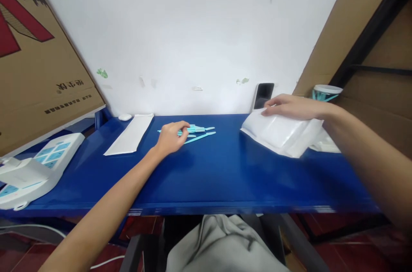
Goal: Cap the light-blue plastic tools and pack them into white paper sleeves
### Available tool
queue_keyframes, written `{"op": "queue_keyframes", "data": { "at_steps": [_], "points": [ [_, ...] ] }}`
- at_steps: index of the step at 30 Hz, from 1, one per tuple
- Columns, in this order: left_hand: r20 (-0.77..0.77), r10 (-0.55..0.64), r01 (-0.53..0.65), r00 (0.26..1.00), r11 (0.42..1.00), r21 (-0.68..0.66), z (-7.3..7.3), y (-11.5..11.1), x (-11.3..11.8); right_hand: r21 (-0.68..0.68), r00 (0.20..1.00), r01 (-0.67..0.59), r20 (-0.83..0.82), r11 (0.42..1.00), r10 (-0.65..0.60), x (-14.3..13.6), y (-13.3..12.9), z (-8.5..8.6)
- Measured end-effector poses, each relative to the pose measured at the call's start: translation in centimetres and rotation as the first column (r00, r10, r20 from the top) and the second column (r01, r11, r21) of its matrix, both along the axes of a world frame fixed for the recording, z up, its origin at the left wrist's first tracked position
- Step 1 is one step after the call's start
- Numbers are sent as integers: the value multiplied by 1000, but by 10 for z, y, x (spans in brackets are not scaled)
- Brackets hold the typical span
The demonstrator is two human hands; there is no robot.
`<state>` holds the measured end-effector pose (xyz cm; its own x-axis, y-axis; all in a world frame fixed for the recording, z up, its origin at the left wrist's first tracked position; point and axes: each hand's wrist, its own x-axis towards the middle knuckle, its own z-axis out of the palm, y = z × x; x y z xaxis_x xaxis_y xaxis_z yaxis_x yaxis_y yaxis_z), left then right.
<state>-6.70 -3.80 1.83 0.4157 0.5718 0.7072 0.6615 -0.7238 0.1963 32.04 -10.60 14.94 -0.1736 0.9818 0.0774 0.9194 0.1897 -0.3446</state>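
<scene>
Several thin teal sticks (pixel 201 129) lie in a loose pile on the blue table (pixel 206 173). My left hand (pixel 173 137) rests at the left side of the pile with its fingers curled; what they hold, if anything, is hidden. On the right, my right hand (pixel 286 107) grips the top of a white translucent packet (pixel 283 134), its thumb and fingers at the upper edge. A flat white sleeve (pixel 130 134) lies left of the sticks, and a small white rounded object (pixel 125 117) sits behind it.
A white power strip (pixel 61 158) with a plug fills the left end. A phone (pixel 264 95) leans on the wall at the back right. Behind my right forearm is a cup (pixel 326 91) with teal items. Cardboard (pixel 41 61) stands at the left.
</scene>
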Motion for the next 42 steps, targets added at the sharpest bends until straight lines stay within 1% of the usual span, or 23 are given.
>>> {"op": "queue_keyframes", "data": {
  "at_steps": [3,5,6,9,12,13,15,16,17,18,20,21,22,24,26,28,30,32,33,35,37,39,42],
  "points": [
    [-123,-155,149,980,987,-57,8,-3,33,-122,972,-72,-232,990,42,-29,7,10],
    [-164,-217,203,962,974,-99,11,-3,56,-100,914,-94,-403,990,46,-47,16,12],
    [-123,-234,225,964,971,-88,11,-1,67,-85,878,-113,-475,990,59,-55,20,12],
    [178,-264,265,948,964,18,7,3,86,-13,765,-225,-622,974,168,-77,29,8],
    [400,-311,315,862,947,58,3,3,83,29,635,-323,-734,946,239,-95,28,-2],
    [466,-295,318,834,948,30,3,3,79,48,570,-322,-788,946,233,-99,28,-7],
    [614,-181,284,768,956,-73,5,3,70,88,412,-265,-890,960,195,-107,29,-18],
    [684,-109,264,721,956,-126,6,3,68,103,351,-212,-920,972,174,-110,31,-24],
    [742,-51,257,668,952,-166,8,3,66,117,331,-150,-930,982,161,-112,33,-30],
    [789,-17,270,614,944,-189,10,4,66,140,361,-86,-918,986,162,-114,37,-36],
    [867,-5,376,498,903,-210,13,4,68,237,526,-19,-824,971,211,-116,46,-46],
    [898,0,463,441,856,-228,14,3,70,280,600,-47,-759,959,251,-116,51,-50],
    [921,15,564,389,787,-251,15,2,72,278,641,-122,-711,953,289,-115,55,-54],
    [947,44,757,317,590,-281,17,-2,74,106,630,-350,-709,931,318,-110,62,-59],
    [963,18,872,271,418,-253,18,-7,74,-129,572,-556,-776,821,265,-104,68,-65],
    [968,-43,915,245,339,-217,19,-9,73,-250,525,-677,-823,692,216,-97,72,-72],
    [957,-91,919,275,318,-234,18,-8,71,-290,510,-741,-830,605,227,-93,74,-78],
    [931,-111,898,348,325,-297,15,-5,69,-298,541,-758,-783,580,306,-93,73,-80],
    [917,-111,881,383,344,-326,13,-4,68,-280,572,-747,-732,603,370,-95,72,-80],
    [899,-106,846,426,399,-354,9,-2,66,-176,648,-696,-571,696,504,-100,68,-76],
    [905,-94,831,414,444,-334,7,-1,61,-20,733,-616,-380,788,564,-104,64,-73],
    [929,-58,840,364,452,-301,9,0,52,152,819,-504,-229,850,526,-103,63,-74],
    [949,51,868,310,391,-305,18,4,38,350,914,-348,-78,870,397,-90,70,-82]
  ]
}}
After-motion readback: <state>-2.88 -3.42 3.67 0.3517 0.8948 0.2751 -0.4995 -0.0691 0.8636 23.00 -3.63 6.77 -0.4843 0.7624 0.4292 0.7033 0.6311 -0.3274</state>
